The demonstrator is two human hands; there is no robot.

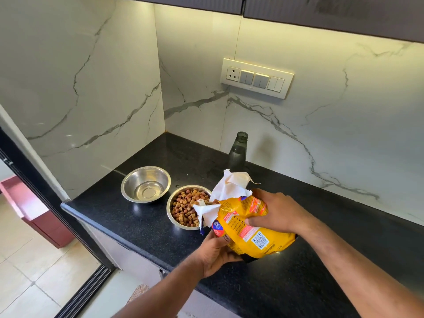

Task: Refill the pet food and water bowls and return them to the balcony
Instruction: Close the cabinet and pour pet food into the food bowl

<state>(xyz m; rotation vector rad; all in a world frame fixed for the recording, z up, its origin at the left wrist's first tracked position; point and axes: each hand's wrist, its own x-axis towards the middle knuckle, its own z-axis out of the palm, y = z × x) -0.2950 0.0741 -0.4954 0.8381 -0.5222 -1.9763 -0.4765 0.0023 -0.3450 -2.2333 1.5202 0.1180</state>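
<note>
food bag: yellow pet food bag (249,228) held over the black worktop (142,216), tipped to the left, its torn white-lined mouth hanging over the near bowl
left hand: left hand (215,253) under the bag's lower end, fingers curled up round it — the grip is closed on the bag
right hand: right hand (275,212) on top of the bag, thumb and fingers clamped over its upper side, gripping it too
food bowl: steel bowl of kibble (183,208) stands on the worktop just left of the bag, heaped with brown pellets; the bag's mouth covers its right rim
water bowl: second steel bowl (146,184) sits just beside the food bowl, further left and back, near the worktop's left edge; whether it holds water cannot be told from the shine
bottle: dark clear bottle (238,152) upright at the back, uncapped, close to the marble wall, behind the bag
wall: white veined marble — a switch panel (256,78) with one socket is set into it above the bottle
floor: pale tiles at lower left beyond a dark sliding door track (75,292)
</note>
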